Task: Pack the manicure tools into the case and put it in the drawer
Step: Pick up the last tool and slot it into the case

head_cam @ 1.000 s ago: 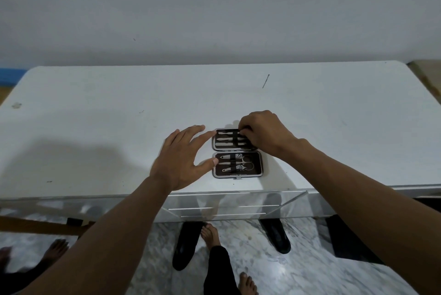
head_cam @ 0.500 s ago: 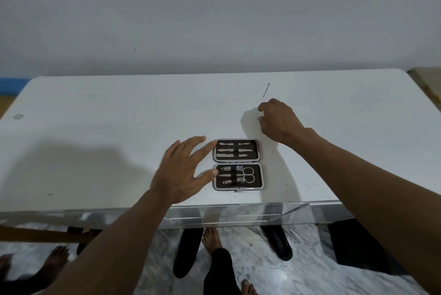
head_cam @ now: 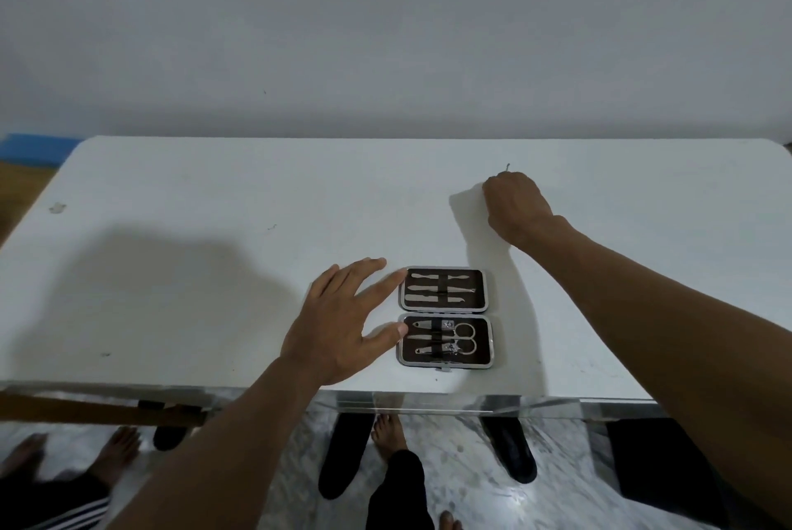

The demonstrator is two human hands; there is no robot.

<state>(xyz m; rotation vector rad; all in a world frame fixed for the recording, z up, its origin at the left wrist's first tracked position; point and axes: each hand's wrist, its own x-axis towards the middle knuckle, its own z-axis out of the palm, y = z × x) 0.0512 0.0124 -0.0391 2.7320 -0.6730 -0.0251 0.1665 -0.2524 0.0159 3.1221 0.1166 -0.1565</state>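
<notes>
Two halves of the case (head_cam: 483,342) are laid open near the table's (head_cam: 214,272) front edge. Left hand (head_cam: 338,328) fingers are spread against its left side; right hand (head_cam: 516,204) fingers are curled over a thin tool (head_cam: 508,166), grip hidden.

No lettering, label, brand, number or sign can be read anywhere, neither on the open case (head_cam: 483,341) nor on the worktop (head_cam: 214,195).

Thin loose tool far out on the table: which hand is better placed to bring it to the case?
Right. The right hand is at the thin tool; the left hand rests flat against the open case, steadying it.
</notes>
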